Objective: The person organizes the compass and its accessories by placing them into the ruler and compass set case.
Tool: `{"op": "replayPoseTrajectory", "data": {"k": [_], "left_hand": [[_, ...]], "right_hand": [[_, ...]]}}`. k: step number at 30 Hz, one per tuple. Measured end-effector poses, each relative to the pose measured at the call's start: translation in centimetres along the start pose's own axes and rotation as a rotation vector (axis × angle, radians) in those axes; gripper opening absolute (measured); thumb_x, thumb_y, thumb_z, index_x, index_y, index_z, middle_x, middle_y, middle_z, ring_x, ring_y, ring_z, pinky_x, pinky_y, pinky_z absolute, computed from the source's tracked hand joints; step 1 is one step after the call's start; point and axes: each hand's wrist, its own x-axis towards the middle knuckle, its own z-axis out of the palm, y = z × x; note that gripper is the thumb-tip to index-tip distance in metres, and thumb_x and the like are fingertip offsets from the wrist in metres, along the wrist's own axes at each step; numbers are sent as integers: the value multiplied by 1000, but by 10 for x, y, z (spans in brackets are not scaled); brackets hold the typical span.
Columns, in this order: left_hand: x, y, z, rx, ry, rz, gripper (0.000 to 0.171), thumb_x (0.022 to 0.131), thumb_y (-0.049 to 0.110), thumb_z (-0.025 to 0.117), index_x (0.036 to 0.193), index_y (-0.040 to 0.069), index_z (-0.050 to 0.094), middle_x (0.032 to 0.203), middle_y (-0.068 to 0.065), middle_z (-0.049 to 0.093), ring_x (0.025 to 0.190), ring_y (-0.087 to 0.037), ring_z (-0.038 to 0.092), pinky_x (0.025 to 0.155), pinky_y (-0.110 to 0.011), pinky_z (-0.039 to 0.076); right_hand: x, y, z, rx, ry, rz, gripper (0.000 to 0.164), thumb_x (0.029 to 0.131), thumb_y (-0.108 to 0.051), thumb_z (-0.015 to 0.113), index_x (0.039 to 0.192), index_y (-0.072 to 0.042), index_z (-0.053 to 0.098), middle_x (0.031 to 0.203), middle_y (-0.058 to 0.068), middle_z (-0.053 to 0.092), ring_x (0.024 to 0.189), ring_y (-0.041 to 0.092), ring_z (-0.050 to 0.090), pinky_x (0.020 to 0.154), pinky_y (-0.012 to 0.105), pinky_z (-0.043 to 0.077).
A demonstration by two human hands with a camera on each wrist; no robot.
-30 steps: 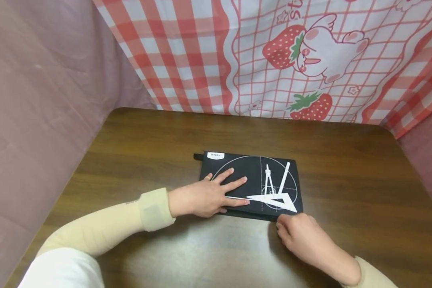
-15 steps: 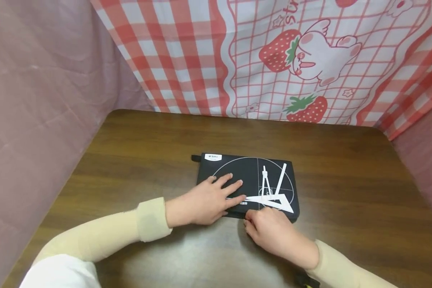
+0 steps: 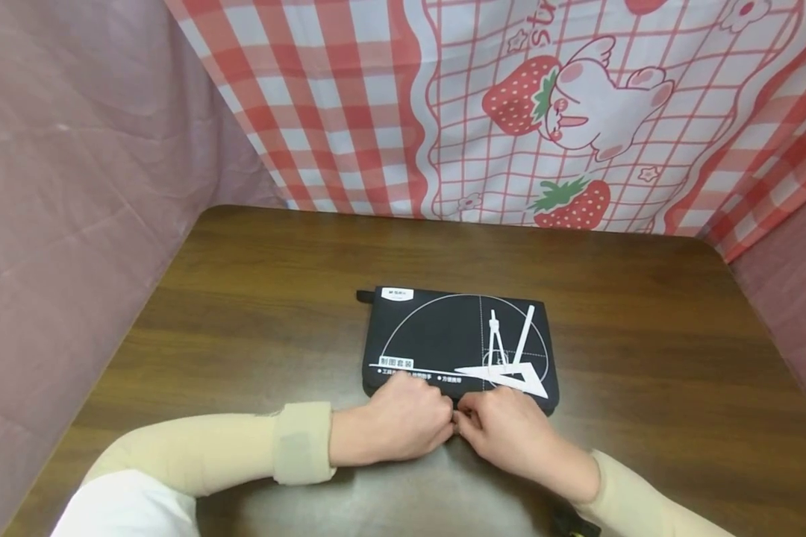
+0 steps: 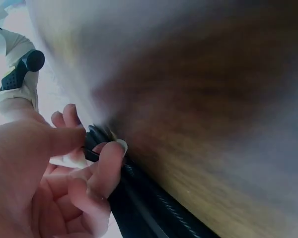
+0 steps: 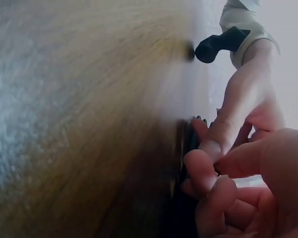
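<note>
A black zippered drawing-set case point(image 3: 436, 328) lies flat on the table, printed with white compasses, a ruler and a set square. At its near edge, my left hand point(image 3: 410, 418) grips the case with curled fingers; in the left wrist view a small dark piece shows between thumb and forefinger. Right beside it, knuckles nearly touching, my right hand point(image 3: 510, 429) pinches at the zip along the same edge. The right wrist view shows the thumb and forefinger point(image 5: 201, 171) together on a tiny dark piece that looks like the zipper pull, mostly covered by fingers.
The brown wooden table point(image 3: 275, 298) extends around the case. A red-and-white checked strawberry cloth point(image 3: 349, 112) hangs behind it, and a pinkish cloth point(image 3: 94, 186) hangs on the left. A loop tab point(image 3: 366, 296) sticks out from the case's far left corner.
My right hand has slid left along the near edge from the right corner to the middle. My left hand has left the case's top, where it lay spread, and now grips the near edge.
</note>
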Motion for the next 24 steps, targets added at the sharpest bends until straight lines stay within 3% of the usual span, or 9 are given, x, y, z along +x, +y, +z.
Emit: {"op": "replayPoseTrajectory", "data": {"k": [5, 11, 16, 20, 24], "left_hand": [[6, 2, 1, 35, 12, 36, 28, 93, 29, 64, 66, 22, 60, 56, 10, 53, 45, -9, 49, 36, -29, 38], [10, 5, -1, 89, 0, 63, 20, 89, 22, 66, 69, 22, 63, 58, 10, 56, 47, -8, 52, 37, -28, 39], [11, 5, -2, 55, -2, 44, 25, 89, 31, 65, 67, 21, 62, 57, 9, 55, 46, -10, 52, 37, -29, 39], [11, 6, -3, 82, -17, 40, 21, 89, 25, 66, 68, 22, 63, 58, 9, 55, 47, -9, 52, 37, -28, 38], [10, 7, -3, 120, -20, 39, 17, 86, 21, 67, 69, 23, 64, 59, 10, 55, 47, -8, 51, 38, -28, 39]], "right_hand": [[-1, 2, -2, 9, 3, -17, 36, 86, -15, 67, 59, -27, 47, 51, -19, 34, 48, 4, 37, 44, 26, 32], [-4, 4, -3, 7, -22, -29, 35, 82, -12, 64, 59, -26, 42, 50, -17, 33, 46, 5, 35, 43, 26, 31], [-5, 6, -5, 49, -58, -72, 31, 87, -11, 64, 65, -26, 47, 53, -19, 36, 48, 4, 38, 45, 26, 34], [-6, 8, -7, 79, -79, -104, 29, 90, -12, 65, 69, -26, 51, 55, -21, 39, 50, 1, 40, 47, 25, 35], [-6, 13, -12, 69, -22, -123, 13, 86, -15, 75, 78, -21, 66, 58, -21, 42, 54, -1, 43, 51, 24, 39]]}}
